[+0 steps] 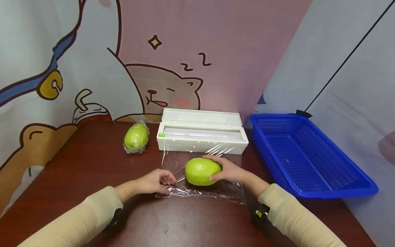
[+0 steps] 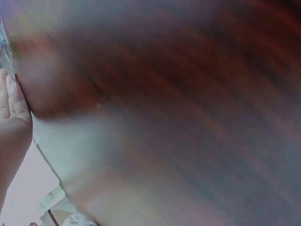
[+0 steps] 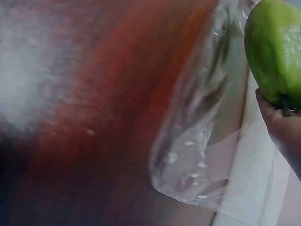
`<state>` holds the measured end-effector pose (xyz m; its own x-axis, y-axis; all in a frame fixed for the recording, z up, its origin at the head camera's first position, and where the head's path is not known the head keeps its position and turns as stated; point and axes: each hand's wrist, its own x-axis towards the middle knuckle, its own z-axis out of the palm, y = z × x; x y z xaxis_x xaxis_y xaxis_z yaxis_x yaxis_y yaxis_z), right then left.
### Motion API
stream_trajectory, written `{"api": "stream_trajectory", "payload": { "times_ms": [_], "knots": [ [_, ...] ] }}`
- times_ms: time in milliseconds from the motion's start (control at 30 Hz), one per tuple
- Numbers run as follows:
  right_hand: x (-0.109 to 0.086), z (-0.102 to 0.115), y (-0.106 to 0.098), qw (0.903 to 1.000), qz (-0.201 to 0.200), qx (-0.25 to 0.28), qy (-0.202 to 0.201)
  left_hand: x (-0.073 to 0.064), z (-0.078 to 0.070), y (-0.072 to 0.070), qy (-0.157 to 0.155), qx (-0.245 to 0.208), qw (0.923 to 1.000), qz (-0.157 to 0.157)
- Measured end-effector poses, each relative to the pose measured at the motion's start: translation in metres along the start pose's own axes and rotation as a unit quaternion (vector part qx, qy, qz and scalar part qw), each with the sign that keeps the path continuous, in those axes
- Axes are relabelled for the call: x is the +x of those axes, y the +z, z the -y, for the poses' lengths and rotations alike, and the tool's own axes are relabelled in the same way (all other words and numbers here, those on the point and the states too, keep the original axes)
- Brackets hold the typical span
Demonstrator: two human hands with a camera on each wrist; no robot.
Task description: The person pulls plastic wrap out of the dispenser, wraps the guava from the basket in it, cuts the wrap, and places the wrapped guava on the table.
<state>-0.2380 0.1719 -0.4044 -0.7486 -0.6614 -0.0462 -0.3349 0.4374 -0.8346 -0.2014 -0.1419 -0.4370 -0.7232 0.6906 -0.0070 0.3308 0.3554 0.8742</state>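
An oval yellow-green fruit (image 1: 201,171) lies on its side over a sheet of clear plastic wrap (image 1: 213,195). My right hand (image 1: 228,169) grips its right end, thumb on the near side and fingers over the far side. In the right wrist view the fruit (image 3: 275,52) shows a short dark stem beside the palm. My left hand (image 1: 155,181) is at the wrap's front left corner, fingers loosely bent and thumb apart from them. The wrap runs back to a white dispenser box (image 1: 203,145) with its lid raised and a roll (image 1: 203,133) inside.
A second green fruit (image 1: 136,137), covered in plastic wrap, sits at the back left of the brown table (image 1: 77,171). On the right stands a blue plastic basket (image 1: 277,164) with perforated walls. A printed cartoon cloth (image 1: 231,51) hangs behind the table.
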Motion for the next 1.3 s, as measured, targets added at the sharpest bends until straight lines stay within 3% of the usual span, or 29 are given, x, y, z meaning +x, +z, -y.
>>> {"api": "stream_trajectory", "payload": {
  "times_ms": [333, 633, 833, 1000, 1300],
  "knots": [
    [-0.001, -0.005, 0.008, 0.9995, 0.018, 0.026, 0.001, 0.0, -0.005, 0.002, -0.006, 0.047, 0.9989, 0.001],
    [-0.003, -0.005, 0.012, 0.9998, 0.002, 0.015, -0.015, 0.0, -0.009, 0.004, 0.056, 0.115, 0.9916, 0.021],
    [-0.004, -0.004, 0.014, 0.9996, 0.002, 0.022, -0.016, -0.002, -0.013, 0.004, 0.075, 0.152, 0.9848, 0.038],
    [-0.005, -0.002, 0.016, 0.9994, 0.003, 0.032, -0.013, -0.004, -0.015, 0.003, 0.079, 0.158, 0.9832, 0.045],
    [-0.01, 0.004, 0.013, 0.9987, -0.021, -0.045, -0.009, -0.009, -0.023, 0.003, 0.086, 0.165, 0.9821, 0.032]
  ]
}}
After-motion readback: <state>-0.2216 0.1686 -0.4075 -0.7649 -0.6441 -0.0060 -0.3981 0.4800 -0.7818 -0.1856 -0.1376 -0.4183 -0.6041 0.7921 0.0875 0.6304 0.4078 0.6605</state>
